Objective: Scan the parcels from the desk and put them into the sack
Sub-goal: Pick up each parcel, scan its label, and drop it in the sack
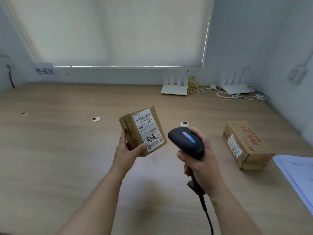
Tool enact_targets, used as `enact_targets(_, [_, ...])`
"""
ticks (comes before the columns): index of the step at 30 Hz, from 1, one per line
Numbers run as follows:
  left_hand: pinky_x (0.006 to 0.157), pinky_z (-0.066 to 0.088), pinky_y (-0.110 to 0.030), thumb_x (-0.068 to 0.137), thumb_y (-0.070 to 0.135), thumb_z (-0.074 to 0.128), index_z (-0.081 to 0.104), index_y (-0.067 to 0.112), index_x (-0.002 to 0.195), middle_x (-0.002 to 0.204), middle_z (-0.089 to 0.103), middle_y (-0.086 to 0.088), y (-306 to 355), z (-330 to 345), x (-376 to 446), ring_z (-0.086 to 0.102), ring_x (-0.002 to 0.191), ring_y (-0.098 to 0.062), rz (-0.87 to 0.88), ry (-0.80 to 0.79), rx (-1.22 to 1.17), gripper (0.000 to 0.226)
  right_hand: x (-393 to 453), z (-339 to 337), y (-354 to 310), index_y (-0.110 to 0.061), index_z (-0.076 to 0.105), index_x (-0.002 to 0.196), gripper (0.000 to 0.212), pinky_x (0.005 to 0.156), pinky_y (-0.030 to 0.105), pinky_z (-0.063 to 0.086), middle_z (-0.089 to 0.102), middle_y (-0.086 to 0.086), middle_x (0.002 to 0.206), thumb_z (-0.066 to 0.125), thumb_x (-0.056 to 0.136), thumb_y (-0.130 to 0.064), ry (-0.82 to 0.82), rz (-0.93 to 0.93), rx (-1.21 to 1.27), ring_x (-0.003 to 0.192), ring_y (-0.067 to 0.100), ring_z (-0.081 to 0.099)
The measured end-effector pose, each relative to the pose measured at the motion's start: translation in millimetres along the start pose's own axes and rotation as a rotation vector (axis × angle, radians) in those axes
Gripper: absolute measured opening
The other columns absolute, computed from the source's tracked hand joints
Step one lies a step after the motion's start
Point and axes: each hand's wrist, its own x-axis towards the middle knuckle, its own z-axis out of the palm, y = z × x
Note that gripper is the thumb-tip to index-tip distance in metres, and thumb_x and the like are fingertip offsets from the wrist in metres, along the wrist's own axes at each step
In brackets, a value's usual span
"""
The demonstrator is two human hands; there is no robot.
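The small cardboard parcel point(142, 131) is held above the wooden desk point(67, 150), tilted, its white shipping label point(149, 130) facing up towards the camera (barcode at the label's far end, handwritten black characters near its lower end). The left hand point(129, 150) grasps the parcel from below, thumb on the label face near the lower corner, fingers against the left side. Just to its right, the right hand point(200, 160) is clenched round the handle of a black barcode scanner point(186, 141); the scanner head, with a blue lit strip on top, is near the parcel but apart from it. Its cable point(207, 216) runs down towards the bottom edge.

A second, larger parcel point(245, 144) with red print lies on the desk, well to the right. White sheets of paper point(298, 177) lie beside it at the right edge. At the back of the desk stand two white routers point(175, 85) with cables point(237, 95). A sign point(44, 71) with characters is on the wall at left.
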Motion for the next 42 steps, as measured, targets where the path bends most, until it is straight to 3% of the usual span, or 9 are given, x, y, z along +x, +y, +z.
enact_targets(3, [0.06, 0.043, -0.004, 0.074, 0.036, 0.08, 0.028, 0.076, 0.112, 0.111, 0.064, 0.016, -5, -20, -31, 0.061, 0.096, 0.007, -0.01, 0.102, 0.032, 0.076, -10, 16, 6, -0.054, 0.053, 0.121, 0.075, 0.045, 0.028, 0.044, 0.067, 0.001, 0.101, 0.074, 0.08, 0.005, -0.059, 0.019, 0.031, 0.048, 0.02, 0.05])
enact_targets(7, [0.059, 0.045, -0.003, 0.076, 0.031, 0.079, 0.029, 0.079, 0.108, 0.106, 0.065, 0.021, -16, -54, -71, 0.061, 0.097, 0.007, -0.027, 0.245, 0.076, 0.076, -25, 50, 12, -0.057, 0.051, 0.121, 0.07, 0.046, 0.025, 0.045, 0.066, 0.004, 0.103, 0.074, 0.07, -0.016, -0.153, 0.071, 0.063, 0.051, 0.015, 0.052])
enact_targets(11, [0.06, 0.043, -0.001, 0.076, 0.033, 0.078, 0.027, 0.08, 0.109, 0.099, 0.063, 0.035, -23, -90, -107, 0.058, 0.095, 0.015, -0.063, 0.352, 0.127, 0.077, -40, 87, 17, -0.059, 0.051, 0.119, 0.069, 0.045, 0.023, 0.045, 0.065, 0.003, 0.102, 0.072, 0.068, -0.018, -0.256, 0.103, 0.088, 0.05, 0.013, 0.053])
enact_targets(16, [0.079, 0.042, -0.015, 0.075, 0.037, 0.078, 0.025, 0.069, 0.127, 0.121, 0.06, 0.013, -32, -140, -145, 0.057, 0.11, -0.006, -0.087, 0.487, 0.11, 0.081, -56, 138, 12, -0.058, 0.051, 0.119, 0.074, 0.046, 0.023, 0.046, 0.065, 0.005, 0.106, 0.074, 0.079, 0.0, -0.391, 0.083, 0.097, 0.051, 0.013, 0.053])
enact_targets(21, [0.059, 0.041, 0.002, 0.074, 0.035, 0.08, 0.027, 0.076, 0.114, 0.111, 0.062, 0.018, -43, -195, -173, 0.057, 0.092, 0.016, -0.06, 0.604, 0.081, 0.078, -74, 193, 0, -0.061, 0.051, 0.118, 0.077, 0.046, 0.024, 0.046, 0.065, 0.0, 0.107, 0.073, 0.081, 0.004, -0.489, 0.035, 0.09, 0.053, 0.015, 0.053])
enact_targets(28, [0.098, 0.04, -0.034, 0.07, 0.043, 0.081, 0.025, 0.077, 0.115, 0.13, 0.053, 0.005, -60, -293, -223, 0.052, 0.116, -0.012, -0.056, 0.742, 0.055, 0.08, -119, 297, -18, -0.061, 0.051, 0.118, 0.075, 0.047, 0.025, 0.046, 0.066, 0.005, 0.104, 0.075, 0.079, 0.0, -0.598, 0.004, 0.082, 0.051, 0.017, 0.052])
enact_targets(31, [0.108, 0.036, -0.038, 0.069, 0.046, 0.081, 0.022, 0.051, 0.143, 0.138, 0.047, 0.001, -76, -345, -246, 0.046, 0.125, -0.014, -0.082, 0.804, 0.073, 0.095, -142, 352, -25, -0.058, 0.053, 0.119, 0.071, 0.046, 0.025, 0.046, 0.067, 0.001, 0.099, 0.075, 0.071, -0.011, -0.668, -0.008, 0.095, 0.051, 0.014, 0.052])
enact_targets(37, [0.112, 0.032, -0.045, 0.07, 0.05, 0.079, 0.019, 0.044, 0.148, 0.144, 0.042, 0.003, -100, -448, -288, 0.041, 0.132, -0.017, -0.101, 0.894, 0.117, 0.098, -188, 457, -27, -0.057, 0.052, 0.122, 0.072, 0.048, 0.026, 0.048, 0.066, -0.004, 0.103, 0.076, 0.071, -0.014, -0.752, -0.027, 0.124, 0.052, 0.015, 0.052])
enact_targets(42, [0.107, 0.033, -0.039, 0.069, 0.052, 0.078, 0.014, 0.049, 0.147, 0.143, 0.042, 0.002, -117, -516, -318, 0.042, 0.13, -0.018, -0.121, 0.967, 0.118, 0.101, -221, 525, -25, -0.055, 0.052, 0.123, 0.071, 0.045, 0.024, 0.045, 0.068, -0.005, 0.101, 0.077, 0.073, -0.011, -0.807, -0.018, 0.143, 0.047, 0.013, 0.05])
